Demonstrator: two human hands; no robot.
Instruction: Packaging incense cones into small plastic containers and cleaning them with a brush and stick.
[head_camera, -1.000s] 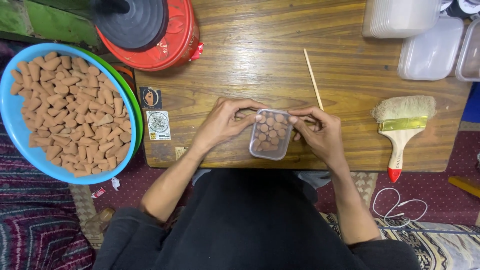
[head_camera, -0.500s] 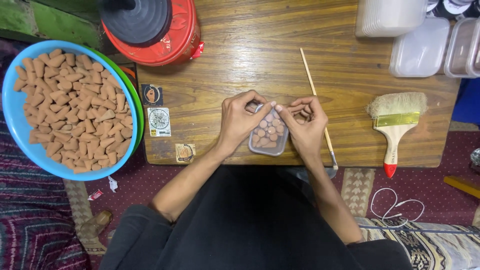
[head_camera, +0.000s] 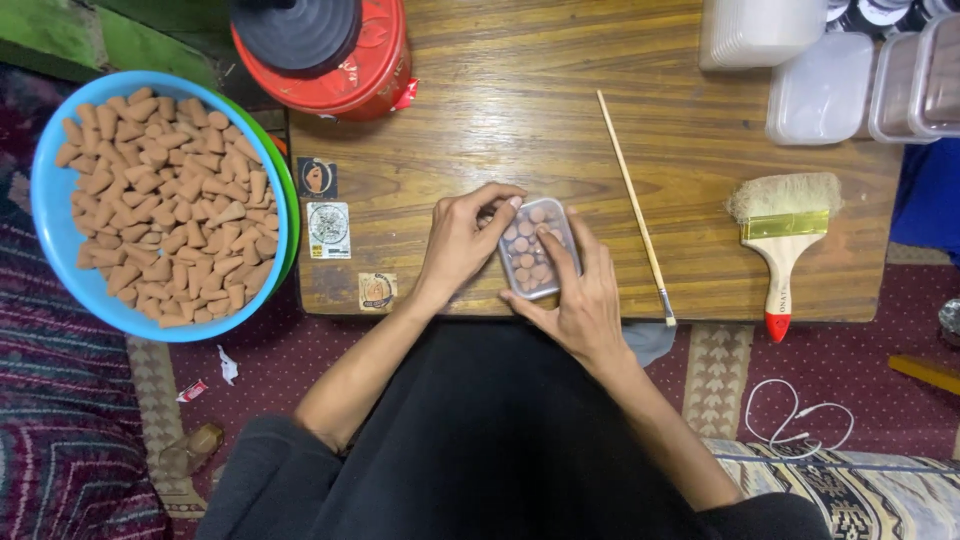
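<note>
Near the lower middle of the frame, on the grainy wooden worktop (head_camera: 560, 120), sat a small clear plastic box (head_camera: 538, 247) with rounded corners, packed with small round brown pieces. The left hand (head_camera: 458, 243) curled against the box's left side, its fingers arched over the upper left corner and touching the rim. The right hand (head_camera: 585, 298) cupped the box from below and the right, thumb along the lower edge, fingers lying over the open top; whether a piece was pinched between them could not be told. Both grips were pressed to the box, not spread.

At the left edge, well apart from the hands, a round blue plastic basin (head_camera: 60, 260) nested in a green one, heaped with matte terracotta-coloured cones (head_camera: 170, 210). A thin pale wooden stick (head_camera: 630, 200) lay slantwise just right of the box. Further right lay a flat brush (head_camera: 782, 235) with pale bristles, a brass-coloured band and a red-tipped handle. Along the top stood a red round tin (head_camera: 360, 70) with a black lid, and frosted plastic containers (head_camera: 820, 90) in the upper right corner.
</note>
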